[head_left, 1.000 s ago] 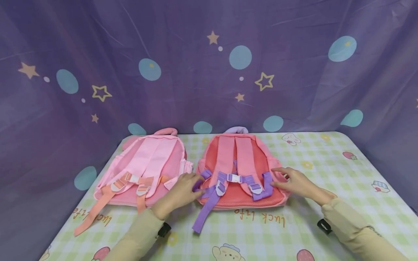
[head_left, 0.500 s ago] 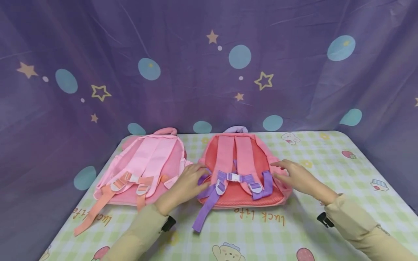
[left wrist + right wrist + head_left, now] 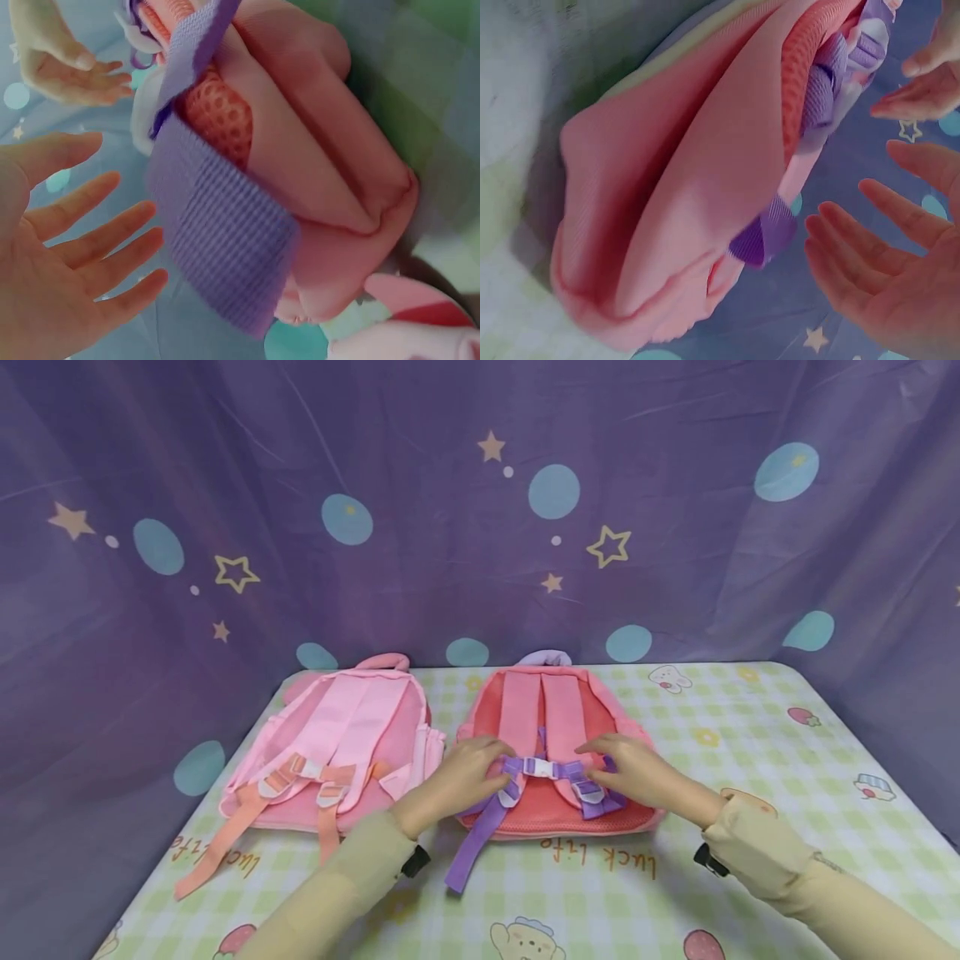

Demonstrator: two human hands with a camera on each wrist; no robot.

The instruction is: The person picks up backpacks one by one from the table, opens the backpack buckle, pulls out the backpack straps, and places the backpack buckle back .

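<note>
Head view: beside a pale pink backpack (image 3: 337, 735), a coral backpack (image 3: 536, 814) is lying on a checked tablecloth (image 3: 765, 785) — the left hand (image 3: 463, 775) and right hand (image 3: 637, 774) are flanking its white buckle (image 3: 540, 767). Left wrist: the left hand is hanging loose, outspread beside a purple strap (image 3: 225, 232). Right wrist: the right hand is hanging relaxed, unclenched — apart from the coral backpack.

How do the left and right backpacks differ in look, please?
The left backpack is paler, with orange lower straps; the right backpack is deeper pink, with purple lower straps. The left handle is pink, the right handle lilac. Both show pink shoulder straps and a white buckle.
</note>
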